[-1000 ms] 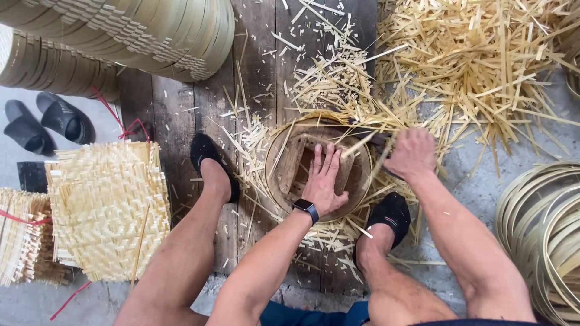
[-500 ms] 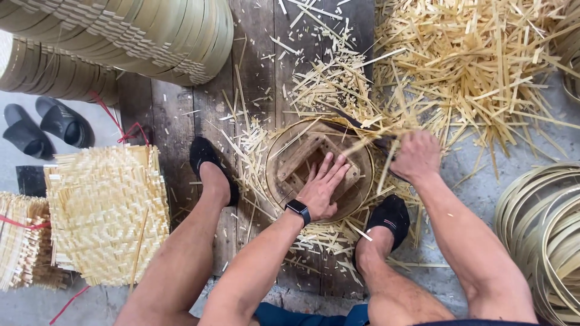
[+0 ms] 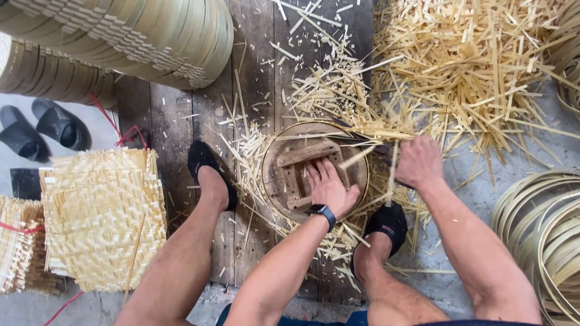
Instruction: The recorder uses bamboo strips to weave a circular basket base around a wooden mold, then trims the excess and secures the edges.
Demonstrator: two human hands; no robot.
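Note:
A round bamboo hoop (image 3: pixel 269 175) with a wooden cross-frame (image 3: pixel 305 154) inside lies on the plank floor between my feet. My left hand (image 3: pixel 329 186), with a dark watch at its wrist, presses flat inside the hoop against the wooden frame. At the hoop's right rim my right hand (image 3: pixel 418 162) is closed around thin bamboo strips (image 3: pixel 393 172) and what looks like a dark tool; the tool is mostly hidden. Loose strips stick out across the hoop's top edge.
A big pile of cut bamboo strips (image 3: pixel 477 66) lies at the upper right. Stacked bamboo rings (image 3: pixel 139 36) fill the upper left, coiled bamboo bands (image 3: pixel 544 241) the right edge. Woven bamboo mats (image 3: pixel 99 214) sit at left, near dark sandals (image 3: pixel 42 130).
My left hand has turned and slid to the right inside the hoop. The hoop appears rotated, and my right hand stays at its right rim.

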